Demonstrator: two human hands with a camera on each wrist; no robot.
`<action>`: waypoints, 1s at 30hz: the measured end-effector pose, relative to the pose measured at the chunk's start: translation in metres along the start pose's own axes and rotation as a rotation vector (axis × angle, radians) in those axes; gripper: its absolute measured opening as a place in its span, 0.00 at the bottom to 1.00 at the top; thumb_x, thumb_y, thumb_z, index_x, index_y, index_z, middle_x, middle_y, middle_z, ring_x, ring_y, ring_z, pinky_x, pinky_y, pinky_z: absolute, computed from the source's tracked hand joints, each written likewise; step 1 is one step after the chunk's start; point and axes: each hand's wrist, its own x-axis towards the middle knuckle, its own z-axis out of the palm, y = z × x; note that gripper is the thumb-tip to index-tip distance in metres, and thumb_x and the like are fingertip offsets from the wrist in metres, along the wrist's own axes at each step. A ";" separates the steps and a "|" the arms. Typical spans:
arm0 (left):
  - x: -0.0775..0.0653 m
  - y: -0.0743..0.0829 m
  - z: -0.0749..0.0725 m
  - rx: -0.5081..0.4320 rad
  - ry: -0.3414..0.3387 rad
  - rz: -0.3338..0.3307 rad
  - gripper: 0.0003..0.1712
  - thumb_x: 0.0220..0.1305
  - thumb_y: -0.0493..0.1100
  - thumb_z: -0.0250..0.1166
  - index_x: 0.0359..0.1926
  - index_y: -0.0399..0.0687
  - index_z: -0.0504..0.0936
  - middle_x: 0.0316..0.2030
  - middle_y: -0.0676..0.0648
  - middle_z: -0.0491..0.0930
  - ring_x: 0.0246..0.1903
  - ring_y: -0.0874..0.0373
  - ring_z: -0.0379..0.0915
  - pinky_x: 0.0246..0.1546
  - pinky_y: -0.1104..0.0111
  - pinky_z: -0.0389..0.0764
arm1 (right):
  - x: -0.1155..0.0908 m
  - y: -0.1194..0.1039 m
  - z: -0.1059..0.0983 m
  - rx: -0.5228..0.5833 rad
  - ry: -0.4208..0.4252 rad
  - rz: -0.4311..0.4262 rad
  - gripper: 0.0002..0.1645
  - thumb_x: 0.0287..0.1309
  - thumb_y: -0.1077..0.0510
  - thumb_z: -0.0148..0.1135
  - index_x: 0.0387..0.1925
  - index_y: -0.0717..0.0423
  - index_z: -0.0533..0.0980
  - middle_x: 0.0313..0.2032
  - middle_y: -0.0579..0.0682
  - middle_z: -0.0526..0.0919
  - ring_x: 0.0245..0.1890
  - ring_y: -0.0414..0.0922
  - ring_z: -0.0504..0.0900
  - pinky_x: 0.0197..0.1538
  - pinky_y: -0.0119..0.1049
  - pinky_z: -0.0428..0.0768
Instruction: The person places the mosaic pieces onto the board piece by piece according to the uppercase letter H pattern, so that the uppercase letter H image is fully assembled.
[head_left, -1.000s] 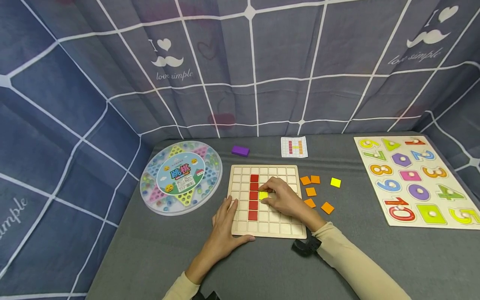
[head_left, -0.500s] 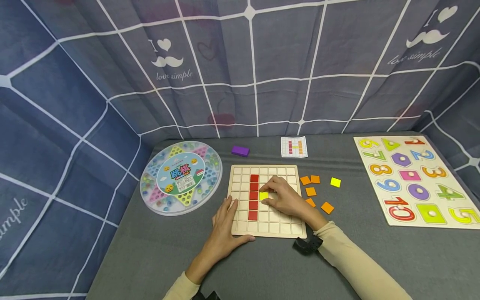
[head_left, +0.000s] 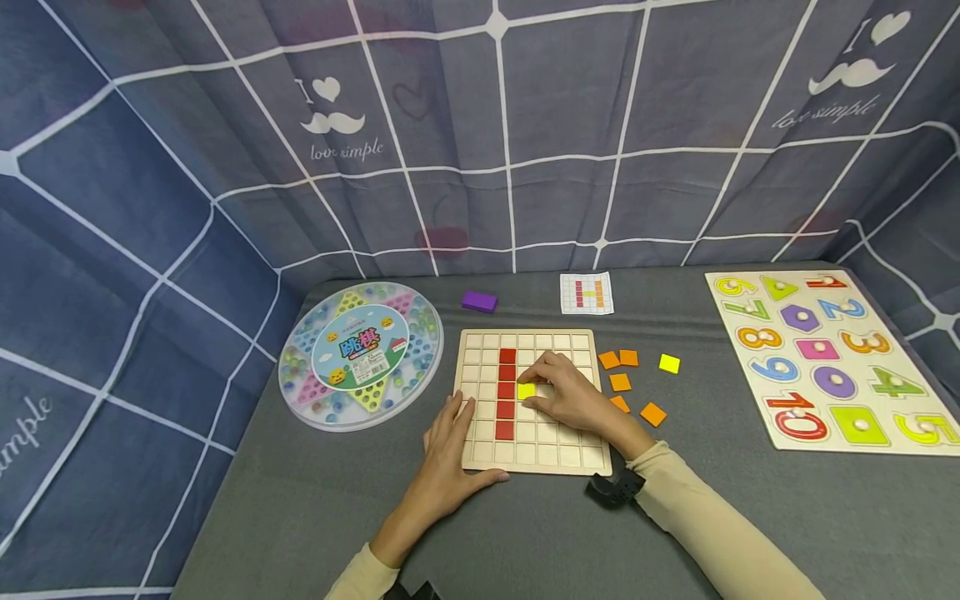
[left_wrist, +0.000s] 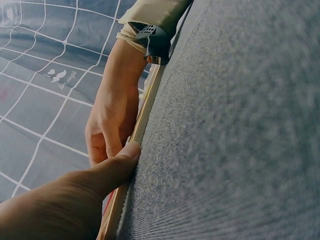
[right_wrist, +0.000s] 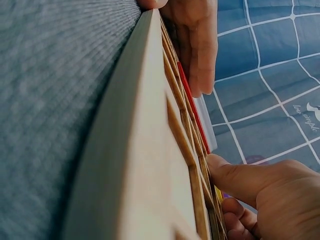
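A wooden grid board [head_left: 487,455] lies flat on the grey cloth, with a column of several red square tiles [head_left: 506,410] in its cells. My right hand [head_left: 568,398] pinches a yellow square tile [head_left: 526,391] in the cell just right of the middle red tile. My left hand [head_left: 444,462] rests along the board's left side, fingers extended, thumb at the front edge. In the left wrist view the left thumb [left_wrist: 120,167] touches the board's rim. The right wrist view shows my right thumb [right_wrist: 235,177] at the grid, the yellow tile [right_wrist: 218,194] mostly hidden.
Several orange tiles [head_left: 620,382] and a loose yellow tile [head_left: 670,363] lie right of the board. Behind it are a purple block [head_left: 479,302] and a pattern card [head_left: 587,294]. A round Chinese checkers box [head_left: 360,357] is at left, a number puzzle board [head_left: 832,367] at right.
Almost nothing has moved: the right hand keeps its pinch on the yellow tile with only a slight wrist shift, and the left hand stays at the board's edge.
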 end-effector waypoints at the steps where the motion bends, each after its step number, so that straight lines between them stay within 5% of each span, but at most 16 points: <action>1: 0.000 0.000 0.000 0.002 0.000 -0.001 0.64 0.41 0.54 0.81 0.74 0.36 0.56 0.74 0.31 0.50 0.73 0.33 0.46 0.63 0.39 0.52 | 0.000 0.000 0.000 0.000 -0.001 0.000 0.16 0.52 0.57 0.74 0.43 0.52 0.82 0.41 0.46 0.77 0.42 0.41 0.73 0.50 0.39 0.73; 10: -0.001 0.000 0.000 0.012 -0.002 0.006 0.64 0.42 0.55 0.81 0.74 0.36 0.57 0.73 0.31 0.51 0.72 0.33 0.47 0.62 0.38 0.53 | -0.004 -0.003 -0.003 -0.035 -0.021 -0.005 0.17 0.53 0.57 0.73 0.46 0.51 0.82 0.44 0.46 0.77 0.46 0.43 0.74 0.53 0.43 0.73; 21: 0.001 0.000 0.001 0.005 0.005 0.017 0.65 0.40 0.54 0.82 0.74 0.36 0.57 0.73 0.31 0.52 0.73 0.33 0.46 0.63 0.39 0.52 | -0.018 0.007 -0.032 0.032 -0.008 -0.086 0.21 0.54 0.59 0.72 0.51 0.55 0.79 0.46 0.50 0.80 0.45 0.47 0.75 0.49 0.42 0.71; 30: -0.002 -0.001 0.001 -0.014 -0.002 -0.005 0.65 0.41 0.54 0.81 0.74 0.38 0.55 0.74 0.32 0.49 0.73 0.33 0.44 0.63 0.38 0.50 | -0.039 0.045 -0.089 -0.028 0.044 0.090 0.23 0.54 0.60 0.72 0.52 0.57 0.78 0.45 0.53 0.80 0.41 0.48 0.75 0.45 0.39 0.74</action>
